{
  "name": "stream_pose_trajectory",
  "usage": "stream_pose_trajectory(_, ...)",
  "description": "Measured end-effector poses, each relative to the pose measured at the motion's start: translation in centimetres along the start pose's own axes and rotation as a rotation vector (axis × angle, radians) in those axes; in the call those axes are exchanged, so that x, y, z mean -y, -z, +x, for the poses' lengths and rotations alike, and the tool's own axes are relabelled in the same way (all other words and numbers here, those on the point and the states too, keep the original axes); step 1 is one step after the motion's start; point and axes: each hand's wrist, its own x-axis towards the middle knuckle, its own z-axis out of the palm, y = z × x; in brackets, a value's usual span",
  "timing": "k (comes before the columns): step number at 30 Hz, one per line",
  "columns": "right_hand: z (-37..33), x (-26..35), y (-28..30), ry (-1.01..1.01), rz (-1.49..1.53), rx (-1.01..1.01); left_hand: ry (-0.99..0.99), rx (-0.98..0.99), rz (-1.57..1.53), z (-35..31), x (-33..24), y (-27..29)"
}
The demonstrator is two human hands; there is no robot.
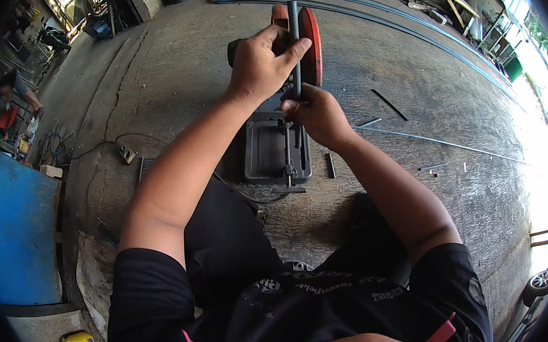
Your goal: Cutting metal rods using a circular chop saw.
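A short grey metal tube stands roughly lengthwise in front of me, held by both hands. My left hand pinches its upper part, thumb across it and fingers behind. Lower down, my right hand closes round the tube's near end. Directly beyond and beneath my hands is a chop saw with a red blade guard and a dark metal base. Its clamp screw runs along the base toward me. My hands and the tube hide part of the saw's head.
Long metal bars lie across the far floor. A thin rod and a dark offcut rest to the right. A cable runs left from the saw. Another person is at the far left, beyond a blue panel.
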Motion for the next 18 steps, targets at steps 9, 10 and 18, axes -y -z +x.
stream_pose_trajectory(9, 0.1, 0.4, 0.5, -0.028, 0.122, -0.059, 0.223, 0.232, -0.487, -0.6, 1.5, -0.1)
stream_pose_trajectory(10, 0.1, 0.3, 0.6, 0.04, 0.207, -0.09, 0.328, 0.301, -0.742, -0.6, 1.4, -0.1)
stream_pose_trajectory(18, 0.1, 0.2, 1.0, -0.09, 0.522, 0.077, 0.325, 0.222, -0.494, -0.4, 1.9, -1.1)
